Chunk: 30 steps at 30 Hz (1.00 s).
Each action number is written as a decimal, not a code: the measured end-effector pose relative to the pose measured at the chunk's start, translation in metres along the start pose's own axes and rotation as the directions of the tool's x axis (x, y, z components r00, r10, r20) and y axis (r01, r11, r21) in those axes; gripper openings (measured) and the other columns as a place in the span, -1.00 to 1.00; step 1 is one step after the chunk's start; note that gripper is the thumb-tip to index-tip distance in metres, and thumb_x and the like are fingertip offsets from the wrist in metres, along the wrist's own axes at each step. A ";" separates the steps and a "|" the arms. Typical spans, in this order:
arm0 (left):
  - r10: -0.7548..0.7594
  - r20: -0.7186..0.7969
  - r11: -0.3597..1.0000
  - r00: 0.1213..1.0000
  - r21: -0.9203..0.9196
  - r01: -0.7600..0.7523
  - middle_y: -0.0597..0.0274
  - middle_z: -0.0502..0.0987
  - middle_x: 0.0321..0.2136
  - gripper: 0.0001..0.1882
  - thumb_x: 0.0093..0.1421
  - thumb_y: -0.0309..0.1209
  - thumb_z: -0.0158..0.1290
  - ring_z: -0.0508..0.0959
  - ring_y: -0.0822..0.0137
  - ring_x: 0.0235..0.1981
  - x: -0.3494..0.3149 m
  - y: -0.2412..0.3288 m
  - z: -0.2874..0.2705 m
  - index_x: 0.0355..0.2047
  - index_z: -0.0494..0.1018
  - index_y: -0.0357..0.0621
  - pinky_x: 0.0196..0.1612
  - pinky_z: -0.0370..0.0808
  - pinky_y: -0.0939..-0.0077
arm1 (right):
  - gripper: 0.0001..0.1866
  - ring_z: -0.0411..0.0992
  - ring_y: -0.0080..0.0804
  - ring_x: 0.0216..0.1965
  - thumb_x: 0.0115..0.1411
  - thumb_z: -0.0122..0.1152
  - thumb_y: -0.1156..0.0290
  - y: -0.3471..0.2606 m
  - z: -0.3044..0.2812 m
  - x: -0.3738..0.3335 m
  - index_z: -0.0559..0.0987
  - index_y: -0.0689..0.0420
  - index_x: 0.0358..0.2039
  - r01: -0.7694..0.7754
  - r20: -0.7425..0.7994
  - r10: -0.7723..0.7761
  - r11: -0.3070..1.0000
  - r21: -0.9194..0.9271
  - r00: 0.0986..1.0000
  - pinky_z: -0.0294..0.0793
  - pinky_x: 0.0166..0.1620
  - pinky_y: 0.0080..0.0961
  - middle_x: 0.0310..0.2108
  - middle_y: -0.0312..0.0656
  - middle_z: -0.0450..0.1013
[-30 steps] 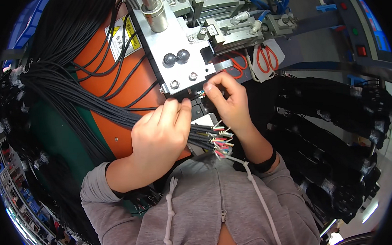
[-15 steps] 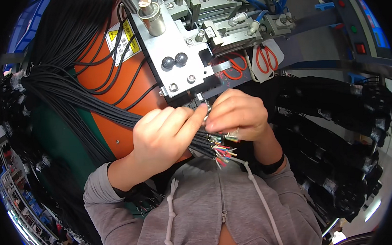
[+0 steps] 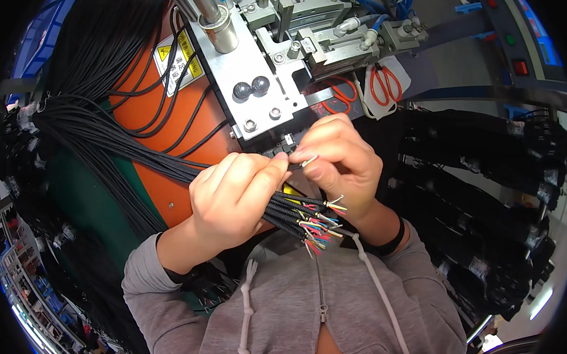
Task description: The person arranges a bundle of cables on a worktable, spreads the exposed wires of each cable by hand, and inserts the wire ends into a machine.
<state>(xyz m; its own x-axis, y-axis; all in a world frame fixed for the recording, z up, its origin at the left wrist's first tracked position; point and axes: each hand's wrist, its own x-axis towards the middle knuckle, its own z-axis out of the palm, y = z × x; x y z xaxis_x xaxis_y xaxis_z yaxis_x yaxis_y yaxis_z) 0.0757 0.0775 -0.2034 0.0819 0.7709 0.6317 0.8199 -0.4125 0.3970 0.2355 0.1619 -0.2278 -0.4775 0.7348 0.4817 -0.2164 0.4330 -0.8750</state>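
My left hand (image 3: pixel 233 195) is closed round a bundle of black braided cables (image 3: pixel 285 210), its thumb and forefinger reaching up to the front of the machine. Below that hand fan out the cables' stripped ends (image 3: pixel 315 230), with red, yellow, blue, green and white wires. Fingertip to fingertip with it, my right hand (image 3: pixel 347 164) pinches the end of one cable. A short pale wire end (image 3: pixel 309 161) pokes out between its thumb and forefinger. Most of that cable is hidden by my fingers. Just above them sits the machine's small metal jaw (image 3: pixel 288 139).
The machine's steel plate (image 3: pixel 226 71) carries two black ball knobs (image 3: pixel 251 87) and a metal rod (image 3: pixel 205 5). Red-handled scissors (image 3: pixel 386 85) lie to the right. Long black cables (image 3: pixel 101 132) cross the orange panel (image 3: pixel 149 123) at left. More dark cable bundles (image 3: pixel 487 147) hang at right.
The machine's rod stands taller out of its cylinder. My right hand has shifted slightly up and left, its thumb spreading lower. The stripped ends below have moved down and left.
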 end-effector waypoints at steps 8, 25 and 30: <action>-0.006 0.058 1.000 0.998 -0.006 0.007 0.32 0.21 -0.67 -0.87 -0.06 -0.47 0.18 0.32 0.43 -0.71 -0.003 0.002 -0.001 -0.48 0.48 -0.21 -0.72 0.20 0.55 | -0.81 0.41 -0.35 -0.28 0.05 0.32 0.38 -0.007 -0.006 0.006 0.63 0.22 -0.36 0.050 0.224 -0.020 0.990 -0.132 0.974 0.37 -0.21 -0.45 -0.34 -0.17 0.52; -0.022 0.191 0.993 0.981 0.116 -0.001 0.30 0.38 -0.56 -0.68 -0.14 -0.49 0.16 0.41 0.42 -0.62 0.000 0.004 -0.007 -0.29 0.56 -0.21 -0.64 0.27 0.58 | -0.89 0.35 -0.42 -0.42 -0.02 0.33 0.57 -0.015 -0.022 0.005 0.54 0.22 -0.48 -0.392 0.203 0.415 0.909 -0.144 0.887 0.32 -0.30 -0.56 -0.50 -0.22 0.40; -0.017 0.239 0.985 0.971 0.172 -0.025 0.34 0.30 -0.58 -0.62 -0.12 -0.46 0.14 0.36 0.45 -0.61 -0.001 0.009 -0.004 -0.20 0.57 -0.15 -0.63 0.26 0.59 | -0.89 0.37 -0.42 -0.45 -0.02 0.31 0.59 -0.002 -0.019 0.000 0.51 0.24 -0.54 -0.444 0.114 0.447 0.895 -0.049 0.887 0.34 -0.33 -0.56 -0.51 -0.19 0.43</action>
<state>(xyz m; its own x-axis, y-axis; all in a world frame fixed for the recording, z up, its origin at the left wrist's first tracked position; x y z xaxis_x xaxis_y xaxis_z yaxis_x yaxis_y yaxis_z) 0.0807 0.0718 -0.1980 0.2011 0.8716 0.4470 0.9028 -0.3420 0.2607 0.2523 0.1709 -0.2257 -0.6176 0.7859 0.0312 0.0599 0.0866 -0.9944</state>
